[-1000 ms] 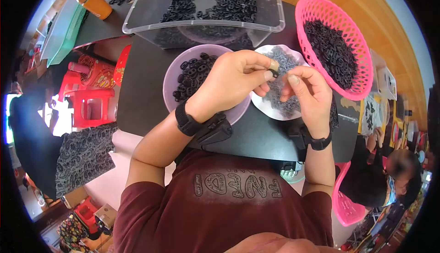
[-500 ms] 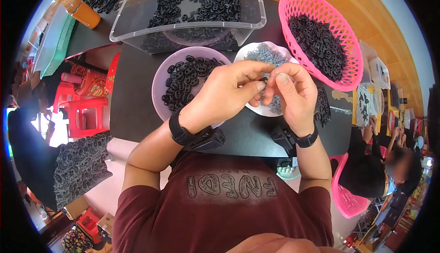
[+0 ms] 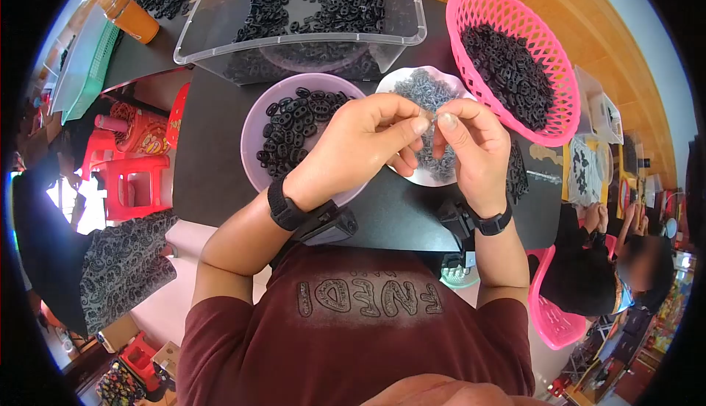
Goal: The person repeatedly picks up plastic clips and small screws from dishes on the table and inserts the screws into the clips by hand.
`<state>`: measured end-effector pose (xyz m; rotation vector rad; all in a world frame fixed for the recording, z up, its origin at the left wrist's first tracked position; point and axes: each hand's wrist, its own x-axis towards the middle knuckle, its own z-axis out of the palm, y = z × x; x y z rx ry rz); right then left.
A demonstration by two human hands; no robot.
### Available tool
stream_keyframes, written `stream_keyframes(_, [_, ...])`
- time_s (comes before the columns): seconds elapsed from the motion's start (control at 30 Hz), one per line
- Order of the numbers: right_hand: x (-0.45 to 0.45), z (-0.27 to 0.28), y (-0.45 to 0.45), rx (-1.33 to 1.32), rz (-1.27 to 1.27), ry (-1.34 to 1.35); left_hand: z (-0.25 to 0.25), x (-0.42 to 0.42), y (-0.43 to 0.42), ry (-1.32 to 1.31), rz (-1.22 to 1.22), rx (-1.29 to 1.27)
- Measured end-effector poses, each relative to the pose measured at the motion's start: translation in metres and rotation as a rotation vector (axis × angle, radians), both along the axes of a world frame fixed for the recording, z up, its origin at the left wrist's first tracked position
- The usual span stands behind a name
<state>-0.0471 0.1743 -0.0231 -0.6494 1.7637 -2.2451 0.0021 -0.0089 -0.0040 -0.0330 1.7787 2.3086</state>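
Closely pinched: left hand (image 3: 351, 140), right hand (image 3: 480, 154) | grasp unclear | black ovals (image 3: 297, 111): long axes mixed

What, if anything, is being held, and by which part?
Can't tell. The left hand and right hand nearly meet over the white dish; anything pinched there is too small and hidden to identify.

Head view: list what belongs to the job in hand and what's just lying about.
Likely in the job:
purple bowl of black pieces
white dish of grey pieces
clear bin and pink basket, holding black pieces

Apparently just lying about:
orange container
red stool
green basket
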Motion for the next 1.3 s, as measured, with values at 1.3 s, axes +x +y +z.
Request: stream_keyframes(1.3, [-0.002,0.003,0.002,0.293,0.082,-0.05,-0.003,0.003,0.004,0.148,0.085,-0.299])
